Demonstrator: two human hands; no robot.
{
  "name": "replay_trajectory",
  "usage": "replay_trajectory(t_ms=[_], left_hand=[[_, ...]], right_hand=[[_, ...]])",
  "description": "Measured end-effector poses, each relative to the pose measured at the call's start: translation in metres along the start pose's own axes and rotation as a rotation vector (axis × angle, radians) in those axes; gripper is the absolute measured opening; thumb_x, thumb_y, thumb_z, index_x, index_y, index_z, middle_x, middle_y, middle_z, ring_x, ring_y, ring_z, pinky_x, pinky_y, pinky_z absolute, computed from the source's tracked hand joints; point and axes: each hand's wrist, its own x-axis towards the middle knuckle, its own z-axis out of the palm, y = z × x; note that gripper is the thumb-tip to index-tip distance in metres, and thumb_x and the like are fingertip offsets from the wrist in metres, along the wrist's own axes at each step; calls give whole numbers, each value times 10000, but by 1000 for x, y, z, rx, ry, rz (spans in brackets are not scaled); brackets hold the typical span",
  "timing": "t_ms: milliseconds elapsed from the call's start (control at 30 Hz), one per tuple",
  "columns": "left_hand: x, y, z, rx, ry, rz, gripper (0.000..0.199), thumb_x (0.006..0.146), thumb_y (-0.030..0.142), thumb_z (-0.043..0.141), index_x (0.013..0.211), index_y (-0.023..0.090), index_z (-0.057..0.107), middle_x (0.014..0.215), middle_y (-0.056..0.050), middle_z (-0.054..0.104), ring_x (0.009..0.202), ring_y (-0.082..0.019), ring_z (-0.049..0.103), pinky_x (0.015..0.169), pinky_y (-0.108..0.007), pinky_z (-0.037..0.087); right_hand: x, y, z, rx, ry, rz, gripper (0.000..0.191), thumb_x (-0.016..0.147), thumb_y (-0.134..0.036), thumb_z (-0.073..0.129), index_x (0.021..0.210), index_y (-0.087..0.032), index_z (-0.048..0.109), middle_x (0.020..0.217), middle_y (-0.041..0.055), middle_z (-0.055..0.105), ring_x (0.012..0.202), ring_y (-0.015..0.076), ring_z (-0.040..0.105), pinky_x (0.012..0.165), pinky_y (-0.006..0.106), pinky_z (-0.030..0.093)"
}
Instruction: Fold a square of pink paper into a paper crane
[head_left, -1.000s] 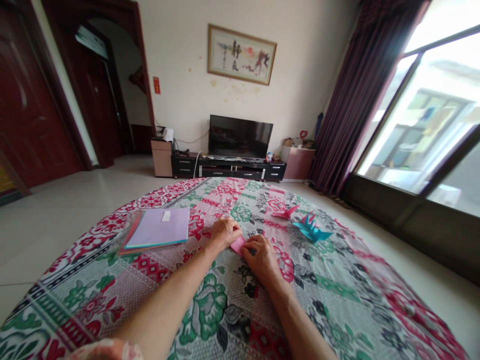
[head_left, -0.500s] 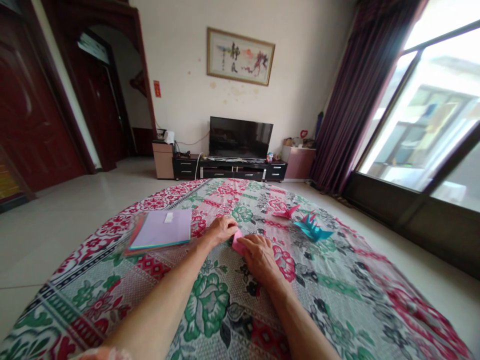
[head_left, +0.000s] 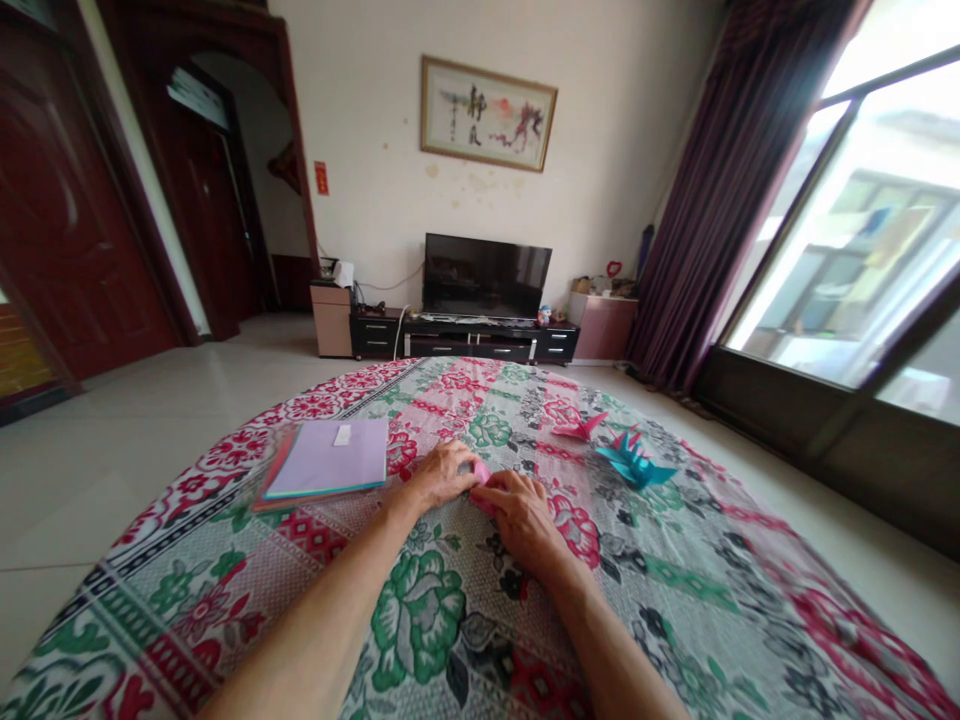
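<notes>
The right hand [head_left: 517, 508] is mostly closed, fingertips on the pink paper [head_left: 481, 471], apparently pinching its near end; the left hand [head_left: 444, 474] curls loosely at the paper's left edge, and whether it grips cannot be told. The pink paper lies low over the tablecloth [head_left: 420, 620], between both hands. Left of it sits a paper stack [head_left: 330, 458]; to its right, a teal folded shape [head_left: 636, 468]. A crease could skew if the soft cloth gives or the fingertips slip.
</notes>
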Motion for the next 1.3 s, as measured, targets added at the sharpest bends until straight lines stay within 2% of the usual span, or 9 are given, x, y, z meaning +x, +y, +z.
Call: replay_trajectory(t_ms=[133, 267, 400, 500, 600, 800, 900, 1000, 1300], left_hand=[[10, 1, 10, 84, 73, -131, 161, 754, 257, 535, 815, 211, 677, 886, -35, 621, 869, -165, 563, 814, -256, 416], [21, 3, 17, 171, 131, -286, 210, 800, 231, 456, 819, 199, 663, 847, -43, 642, 816, -158, 578, 741, -243, 409], [20, 1, 9, 203, 115, -340, 314, 844, 218, 354, 847, 184, 666, 814, -62, 664, 752, -159, 590, 674, -245, 392], [13, 4, -2, 230, 51, -344, 306, 813, 243, 399, 711, 173, 679, 712, -70, 669, 686, -169, 594, 631, -248, 377], [5, 10, -8, 238, -18, -325, 301, 782, 243, 424, 651, 178, 688, 671, -77, 677, 651, -177, 597, 608, -254, 374], [-2, 21, -9, 221, -59, -284, 294, 787, 260, 420, 735, 202, 703, 759, -75, 700, 724, -181, 614, 638, -251, 385], [-3, 22, -8, 190, -81, -256, 307, 796, 240, 405, 712, 197, 697, 756, -73, 699, 715, -180, 615, 629, -252, 384], [-2, 23, -8, 131, -86, -283, 274, 769, 199, 426, 746, 211, 699, 771, -47, 701, 738, -170, 614, 630, -241, 385], [0, 30, -6, -213, -44, -275, 241, 730, 184, 469, 817, 187, 693, 770, -10, 693, 739, -134, 601, 652, -210, 433]], right_hand=[[0, 0, 0, 22, -8, 12, 336, 843, -177, 458, 1041, -380, 639, 1007, 14, 590, 941, 189, 472, 850, 345, 306], [-1, 3, 2, 31, 8, 12, 357, 828, -146, 448, 1046, -357, 636, 1006, 11, 587, 950, 185, 478, 852, 339, 318], [2, 6, 9, 52, 154, 101, 343, 811, -156, 451, 1114, -229, 593, 1077, 62, 559, 976, 189, 494, 873, 324, 353], [6, 8, 13, 31, 267, 241, 318, 802, -276, 502, 1077, -143, 591, 1057, 114, 560, 979, 218, 508, 881, 335, 372], [8, 8, 15, 24, 268, 281, 269, 779, -349, 539, 952, -163, 630, 974, 108, 587, 926, 222, 532, 851, 333, 387], [8, 8, 13, 32, 246, 272, 148, 773, -269, 519, 820, -186, 632, 848, 63, 606, 804, 179, 537, 757, 291, 389], [9, 9, 14, 12, 238, 279, 126, 752, -243, 530, 797, -192, 637, 832, 56, 611, 800, 179, 533, 752, 293, 377], [10, 9, 15, 2, 235, 286, 116, 740, -240, 538, 777, -193, 637, 844, 59, 618, 809, 183, 533, 746, 295, 369], [12, 13, 17, 64, 229, 294, 158, 711, -203, 523, 844, -186, 607, 845, 55, 642, 797, 186, 565, 754, 306, 396]])
